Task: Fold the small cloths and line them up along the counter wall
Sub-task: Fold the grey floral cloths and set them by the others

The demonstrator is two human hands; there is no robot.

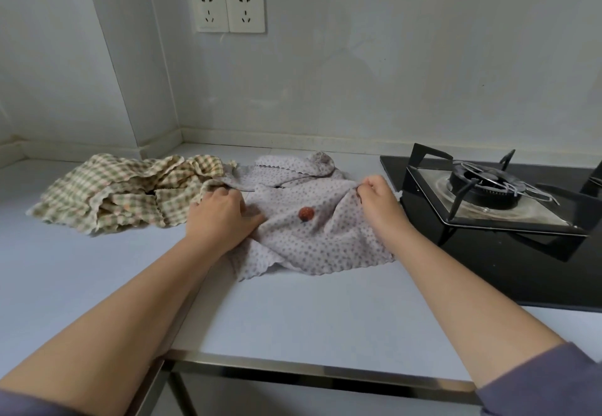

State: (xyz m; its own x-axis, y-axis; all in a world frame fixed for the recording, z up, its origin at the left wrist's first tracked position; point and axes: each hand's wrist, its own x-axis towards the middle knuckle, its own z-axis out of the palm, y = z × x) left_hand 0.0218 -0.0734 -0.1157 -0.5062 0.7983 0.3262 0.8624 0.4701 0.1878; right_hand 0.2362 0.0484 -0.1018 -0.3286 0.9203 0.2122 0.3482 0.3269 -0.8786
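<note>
Pale counter (293,318) with checked cloths (123,194), dotted cloths (309,239), black stove (488,269).

Two cloth heaps (130,187) (319,239), two sockets (211,8) (246,8), one stove (488,200)

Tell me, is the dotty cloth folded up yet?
Not yet. The dotted cloth lies rumpled and spread on the counter; left hand and right hand hold its edges.

Home kitchen, I'd say: gas stove (488,187), counter (293,318), wall sockets (230,9) on the plain wall.
</note>
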